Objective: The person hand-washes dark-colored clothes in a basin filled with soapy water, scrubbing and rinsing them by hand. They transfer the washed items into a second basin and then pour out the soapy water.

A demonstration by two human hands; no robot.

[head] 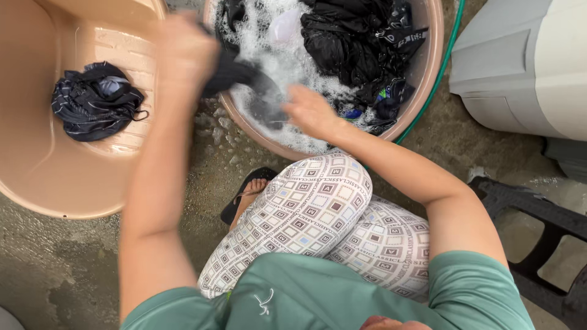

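Top centre: left hand (183, 52) and right hand (312, 110) both closed on a dark wet cloth (244, 76) over the soapy basin (428, 67); wrung bundle (95, 101) upper left.

- Two round tan basins: one with soapy water (428, 67), one almost empty (36, 165).
- One wrung dark bundle (95, 101) in the second basin.
- One green hose (437, 79).
- Two hands: left (183, 52), right (312, 113).
- One black sandal (244, 195).

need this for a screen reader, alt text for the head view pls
Seen from above, a seated person's left hand and right hand grip a dark wet garment over a round basin of suds and dark laundry. A wrung dark bundle lies in a beige tub alongside.
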